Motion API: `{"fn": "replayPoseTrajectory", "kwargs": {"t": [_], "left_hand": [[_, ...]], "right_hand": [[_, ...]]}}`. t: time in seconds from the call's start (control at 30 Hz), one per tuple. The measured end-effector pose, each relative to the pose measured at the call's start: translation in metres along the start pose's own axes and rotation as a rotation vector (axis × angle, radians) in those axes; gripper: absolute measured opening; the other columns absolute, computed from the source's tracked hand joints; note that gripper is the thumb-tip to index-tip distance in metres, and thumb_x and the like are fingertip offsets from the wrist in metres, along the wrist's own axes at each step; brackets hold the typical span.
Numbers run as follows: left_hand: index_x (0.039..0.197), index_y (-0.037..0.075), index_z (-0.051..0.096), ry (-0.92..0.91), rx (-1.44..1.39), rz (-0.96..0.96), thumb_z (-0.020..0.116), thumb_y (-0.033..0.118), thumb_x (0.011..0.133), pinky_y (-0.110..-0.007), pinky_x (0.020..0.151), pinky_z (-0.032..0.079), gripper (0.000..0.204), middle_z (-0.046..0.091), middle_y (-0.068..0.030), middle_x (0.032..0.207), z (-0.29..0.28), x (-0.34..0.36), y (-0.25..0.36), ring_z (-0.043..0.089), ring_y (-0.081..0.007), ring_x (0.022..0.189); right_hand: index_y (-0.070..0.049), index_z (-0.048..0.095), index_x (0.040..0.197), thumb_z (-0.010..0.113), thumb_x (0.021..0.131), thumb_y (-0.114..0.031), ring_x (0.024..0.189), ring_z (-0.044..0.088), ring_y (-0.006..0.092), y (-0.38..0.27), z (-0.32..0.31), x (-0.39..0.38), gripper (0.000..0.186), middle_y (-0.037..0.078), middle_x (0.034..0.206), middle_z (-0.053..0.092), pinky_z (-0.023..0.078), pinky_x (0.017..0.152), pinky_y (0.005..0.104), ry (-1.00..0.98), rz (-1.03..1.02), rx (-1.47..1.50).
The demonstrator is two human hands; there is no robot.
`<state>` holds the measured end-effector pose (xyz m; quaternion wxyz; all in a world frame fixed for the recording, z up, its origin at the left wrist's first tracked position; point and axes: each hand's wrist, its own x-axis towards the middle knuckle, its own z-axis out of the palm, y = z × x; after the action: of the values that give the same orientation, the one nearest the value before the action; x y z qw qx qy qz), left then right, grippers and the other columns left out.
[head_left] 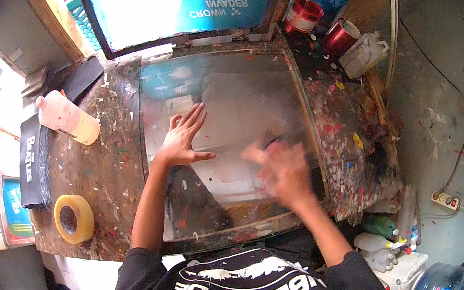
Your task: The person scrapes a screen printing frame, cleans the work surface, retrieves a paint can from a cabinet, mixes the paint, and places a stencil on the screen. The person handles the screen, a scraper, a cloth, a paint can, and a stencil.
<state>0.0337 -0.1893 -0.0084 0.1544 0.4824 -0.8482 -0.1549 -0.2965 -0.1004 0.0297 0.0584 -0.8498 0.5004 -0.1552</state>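
Observation:
My left hand [182, 139] is spread over a glossy, see-through sheet on the worktable, its thumb stretched to the right. The sheet [246, 101] looks like glass or clear plastic and reflects the light. To the right, my right hand [286, 170] is low over the same surface and smeared by motion. A small dark patch shows by its fingers, but I cannot tell whether it holds anything. Behind the sheet, a blue printing screen [174, 14] in a dark frame stands tilted up, with reversed lettering on it.
On the left lie a plastic bottle [77, 123], a roll of yellowish tape [83, 221] and folded black fabric [33, 172]. Red cans [304, 18] and a white jug [364, 55] stand at the back right beside a paint-crusted ledge [342, 121]. A power strip [444, 200] is on the right wall.

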Motion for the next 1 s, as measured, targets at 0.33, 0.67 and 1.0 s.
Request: {"fn": "replayPoseTrajectory", "kwargs": {"t": [0.33, 0.67, 1.0], "left_hand": [[0.161, 0.006, 0.031, -0.012, 0.022, -0.012, 0.075, 0.076, 0.065, -0.052, 0.122, 0.016, 0.126, 0.022, -0.0132, 0.171, 0.002, 0.001, -0.004, 0.019, -0.0267, 0.158], [0.161, 0.008, 0.033, -0.004, -0.005, -0.026, 0.077, 0.075, 0.064, -0.051, 0.123, 0.014, 0.126, 0.025, -0.0131, 0.17, 0.001, 0.001, -0.002, 0.02, -0.0271, 0.158], [0.162, 0.009, 0.031, -0.022, -0.02, -0.019, 0.079, 0.071, 0.063, -0.053, 0.122, 0.014, 0.126, 0.022, -0.0136, 0.171, -0.001, 0.0, -0.003, 0.02, -0.0287, 0.158]], "right_hand": [[-0.001, 0.073, 0.106, 0.068, 0.093, -0.017, 0.097, 0.07, 0.0343, 0.008, 0.068, 0.017, 0.021, 0.019, 0.103, 0.075, 0.05, 0.097, 0.0451, 0.145, 0.266, 0.516], [0.004, 0.058, 0.137, 0.049, 0.107, -0.035, 0.138, 0.05, 0.0364, 0.006, 0.057, 0.019, 0.051, 0.021, 0.145, 0.057, 0.036, 0.117, 0.0473, 0.169, -0.03, 0.127], [-0.012, 0.054, 0.145, 0.061, 0.093, -0.053, 0.146, 0.04, 0.0403, -0.013, 0.018, 0.05, 0.067, 0.02, 0.151, 0.051, 0.021, 0.122, 0.0626, 0.056, 0.075, -0.043]]}}
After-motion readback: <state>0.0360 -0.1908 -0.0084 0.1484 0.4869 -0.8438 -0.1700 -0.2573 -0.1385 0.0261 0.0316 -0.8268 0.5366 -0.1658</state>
